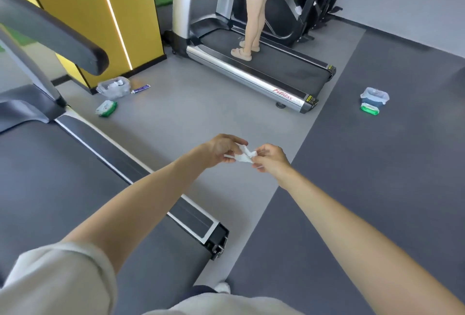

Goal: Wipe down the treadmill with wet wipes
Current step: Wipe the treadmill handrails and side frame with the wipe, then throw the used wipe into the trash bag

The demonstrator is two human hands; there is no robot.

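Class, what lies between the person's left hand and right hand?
A crumpled white wet wipe, held by both the left hand and the right hand, as the head view shows.

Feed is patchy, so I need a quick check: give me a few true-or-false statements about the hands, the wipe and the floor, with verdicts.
1. The left hand and right hand both pinch the wipe. True.
2. The wipe is pressed on a treadmill belt. False: it is held in the air, beside the near treadmill.
3. A pack of wipes lies on the floor by the blue bin. True.
4. Nobody is on the far treadmill. False: a person stands on its belt.
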